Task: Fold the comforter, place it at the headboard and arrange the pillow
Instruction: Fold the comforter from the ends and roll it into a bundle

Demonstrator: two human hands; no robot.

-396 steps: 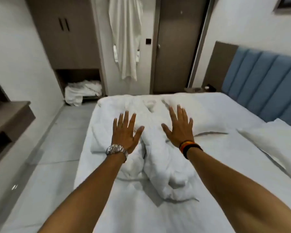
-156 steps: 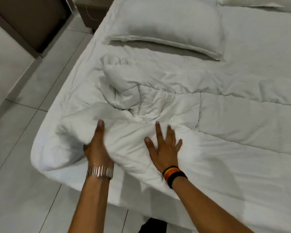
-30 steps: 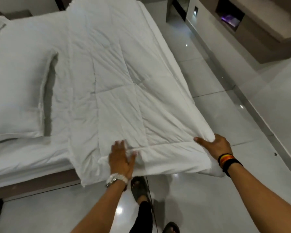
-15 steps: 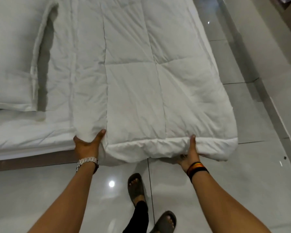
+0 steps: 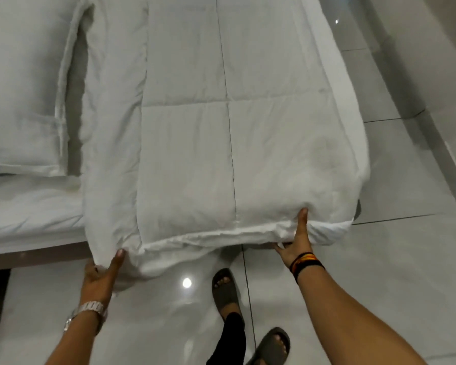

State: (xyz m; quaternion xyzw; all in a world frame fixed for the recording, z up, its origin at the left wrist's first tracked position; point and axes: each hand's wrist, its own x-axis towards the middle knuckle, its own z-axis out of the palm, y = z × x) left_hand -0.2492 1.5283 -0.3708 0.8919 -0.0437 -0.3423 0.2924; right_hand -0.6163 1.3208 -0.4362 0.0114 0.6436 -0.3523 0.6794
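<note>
The white quilted comforter (image 5: 208, 127) lies as a long folded strip along the bed, its near end hanging past the mattress edge. My left hand (image 5: 102, 275) pinches the near left corner from below, thumb on top. My right hand (image 5: 296, 238) grips the near right part of the end, thumb pressed up against the thick fold. A white pillow (image 5: 24, 88) lies flat on the bed at the left, beside the comforter.
The bed (image 5: 24, 214) with its white sheet fills the left and centre. Glossy grey floor tiles (image 5: 392, 233) surround it on the right and near side. My feet in dark sandals (image 5: 227, 293) stand just below the comforter's end.
Both hands have kept their grip on the comforter's near end. The end has been drawn slightly toward me and sags lower off the bed edge; the view has moved closer.
</note>
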